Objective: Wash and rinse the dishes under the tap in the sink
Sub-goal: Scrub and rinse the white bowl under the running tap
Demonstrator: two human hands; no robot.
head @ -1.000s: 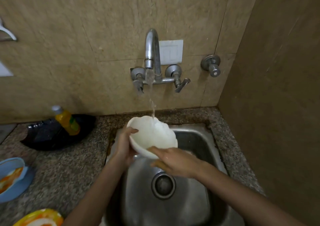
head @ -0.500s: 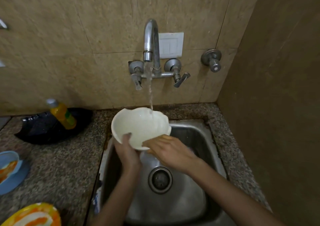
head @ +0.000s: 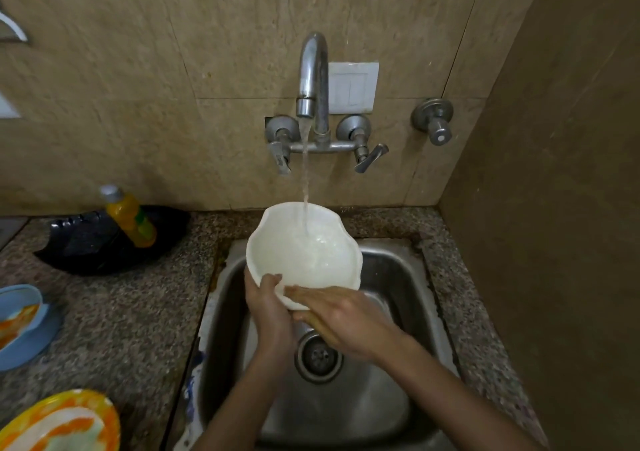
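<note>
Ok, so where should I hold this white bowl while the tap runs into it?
Probably the near rim of the bowl, from your side, thumb over the edge, as the left hand does. Its opening tilts toward you and the water lands farther back.

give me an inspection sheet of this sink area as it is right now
surface: speckled stone counter around a steel sink, drain uncovered
job's things: white bowl held over the sink, tap running into it
clutter: yellow bottle, black tray, blue dish, orange plate on the counter, left
grippers: left hand grips the bowl's near rim; right hand fingers flat against its outside
cables: nothing seen
surroundings: tiled wall, switch plate, wall valve
</note>
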